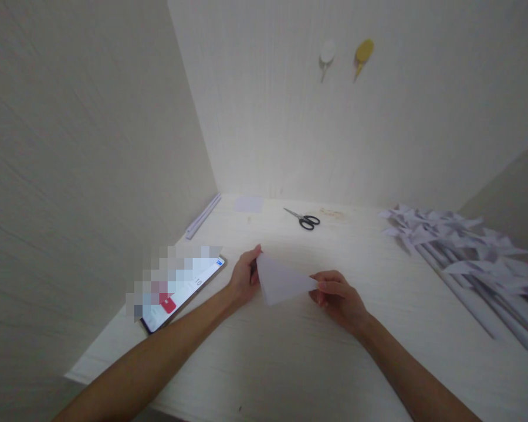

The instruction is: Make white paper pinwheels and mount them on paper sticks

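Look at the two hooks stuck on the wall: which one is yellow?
The right-hand hook is yellow; the hook just left of it is white. Both sit high on the back wall, above the scissors.

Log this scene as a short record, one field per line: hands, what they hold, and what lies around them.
left hand: left hand pinches one corner of the folded paper
right hand: right hand pinches the opposite corner
held item: folded paper, white, triangular, just above the table
left side: phone, screen lit
far side: scissors, closed, lying flat
right side: paper pinwheels in a pile
wall: two hooks
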`<state>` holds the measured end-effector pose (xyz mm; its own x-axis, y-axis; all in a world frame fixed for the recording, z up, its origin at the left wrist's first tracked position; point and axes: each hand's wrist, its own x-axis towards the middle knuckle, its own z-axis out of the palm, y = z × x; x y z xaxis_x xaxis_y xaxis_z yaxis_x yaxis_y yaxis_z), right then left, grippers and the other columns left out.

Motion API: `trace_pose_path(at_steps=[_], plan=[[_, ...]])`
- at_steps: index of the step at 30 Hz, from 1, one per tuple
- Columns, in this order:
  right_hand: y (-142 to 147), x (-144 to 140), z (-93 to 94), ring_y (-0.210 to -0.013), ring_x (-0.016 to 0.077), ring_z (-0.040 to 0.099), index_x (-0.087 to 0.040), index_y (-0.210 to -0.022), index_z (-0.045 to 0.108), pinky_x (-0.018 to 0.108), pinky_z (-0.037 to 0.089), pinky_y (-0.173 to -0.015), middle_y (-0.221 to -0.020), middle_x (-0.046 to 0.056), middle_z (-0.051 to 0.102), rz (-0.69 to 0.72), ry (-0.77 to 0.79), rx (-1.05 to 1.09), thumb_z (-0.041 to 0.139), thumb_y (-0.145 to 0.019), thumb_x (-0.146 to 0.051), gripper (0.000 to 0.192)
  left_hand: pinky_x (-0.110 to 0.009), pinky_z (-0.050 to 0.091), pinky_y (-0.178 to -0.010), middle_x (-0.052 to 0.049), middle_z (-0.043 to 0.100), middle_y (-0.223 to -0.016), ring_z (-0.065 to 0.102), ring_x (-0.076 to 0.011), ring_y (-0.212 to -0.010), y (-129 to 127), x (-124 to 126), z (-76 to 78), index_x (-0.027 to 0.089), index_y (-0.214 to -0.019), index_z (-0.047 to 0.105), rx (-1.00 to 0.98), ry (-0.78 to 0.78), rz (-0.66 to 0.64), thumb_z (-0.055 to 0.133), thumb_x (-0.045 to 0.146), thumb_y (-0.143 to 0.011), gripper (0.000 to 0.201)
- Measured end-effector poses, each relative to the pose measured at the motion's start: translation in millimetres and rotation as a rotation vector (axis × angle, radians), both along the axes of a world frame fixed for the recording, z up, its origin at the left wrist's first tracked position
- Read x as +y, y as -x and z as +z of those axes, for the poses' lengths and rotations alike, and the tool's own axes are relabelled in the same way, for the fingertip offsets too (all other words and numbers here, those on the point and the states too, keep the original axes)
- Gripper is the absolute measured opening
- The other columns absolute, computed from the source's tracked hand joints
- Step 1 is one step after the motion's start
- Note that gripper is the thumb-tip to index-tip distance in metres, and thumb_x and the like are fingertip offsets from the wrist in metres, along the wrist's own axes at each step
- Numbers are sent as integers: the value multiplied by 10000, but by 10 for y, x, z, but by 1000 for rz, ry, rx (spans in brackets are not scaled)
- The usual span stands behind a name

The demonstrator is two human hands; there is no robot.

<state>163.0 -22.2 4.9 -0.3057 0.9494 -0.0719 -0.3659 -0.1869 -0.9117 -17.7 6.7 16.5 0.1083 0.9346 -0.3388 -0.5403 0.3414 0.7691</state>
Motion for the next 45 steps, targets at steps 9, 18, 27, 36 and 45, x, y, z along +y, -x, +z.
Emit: trace_pose_path(at_steps=[9,18,27,36,45], plan=[[6,8,61,-395,90,352,-174,-352,534,253,211,-426,-361,-9,423,18,-19,18,547,-540,-196,190,-201,248,-374,42,421,-379,384,-59,-356,-45,-46,-9,140,-461,443,48,-161,-58,660,445,-498,376],[-14,15,-59,-409,99,365,-190,-397,543,249,223,-420,-377,-13,429,13,-5,-1,564,-550,-197,154,-189,247,-373,63,393,-386,379,-60,-360,-45,-27,-10,141,-483,436,75,-88,16,614,223,-477,196],[5,7,34,-384,81,346,-159,-373,531,244,184,-415,-370,-17,422,43,1,-9,561,-551,-189,183,-233,358,-491,4,502,-494,478,-110,-478,-33,-11,-1,131,-559,535,-16,-75,-11,527,422,-628,299],[5,23,31,-409,73,346,-143,-415,524,236,183,-426,-406,-19,446,56,-15,-46,584,-594,-217,203,-204,317,-451,9,475,-522,437,-86,-480,-38,-35,-9,121,-662,622,127,-226,-39,521,314,-662,217],[-2,24,31,-458,60,393,-141,-547,560,201,244,-448,-498,-18,507,77,26,-6,620,-579,-177,77,-202,328,-458,9,472,-514,443,-88,-478,-45,-20,2,126,-605,597,123,-183,-4,518,320,-654,215]])
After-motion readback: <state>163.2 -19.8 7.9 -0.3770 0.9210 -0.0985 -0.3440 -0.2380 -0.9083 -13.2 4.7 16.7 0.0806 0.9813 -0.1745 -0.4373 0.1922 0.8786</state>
